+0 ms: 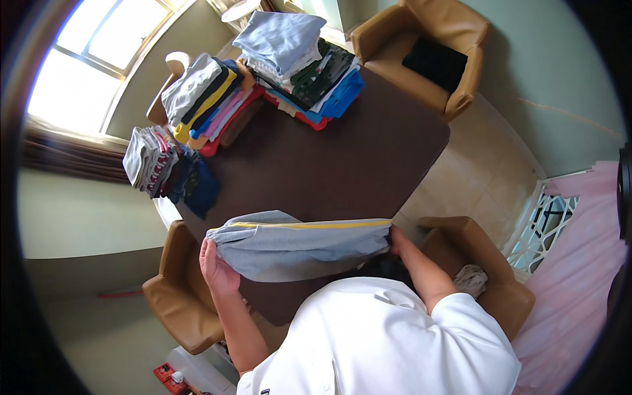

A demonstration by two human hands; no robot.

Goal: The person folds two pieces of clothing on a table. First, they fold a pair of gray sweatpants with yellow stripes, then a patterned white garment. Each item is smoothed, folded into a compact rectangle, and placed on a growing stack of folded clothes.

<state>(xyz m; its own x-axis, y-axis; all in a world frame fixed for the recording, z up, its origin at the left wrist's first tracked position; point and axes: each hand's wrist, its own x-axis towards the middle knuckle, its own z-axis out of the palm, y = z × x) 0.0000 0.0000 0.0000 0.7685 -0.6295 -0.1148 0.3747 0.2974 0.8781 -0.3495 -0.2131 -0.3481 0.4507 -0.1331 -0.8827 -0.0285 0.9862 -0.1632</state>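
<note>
A pair of grey trousers (296,251) with a yellow side stripe stretches sideways in front of me, above the near edge of the table. My left hand (219,268) grips its gathered waistband end, fingers closed on the cloth. At the other end my right hand (397,241) holds the leg end; its fingers are partly hidden behind the fabric. The trousers look folded lengthwise, with the stripe along the upper edge and the lower part sagging a little.
Folded clothes stand in piles on the dark brown table (309,171): a tall stack (296,72) at the back, a mixed stack (207,105) and a lower pile (158,161) at the left. Tan armchairs (421,49) surround it; the near right one (480,270) holds a crumpled cloth.
</note>
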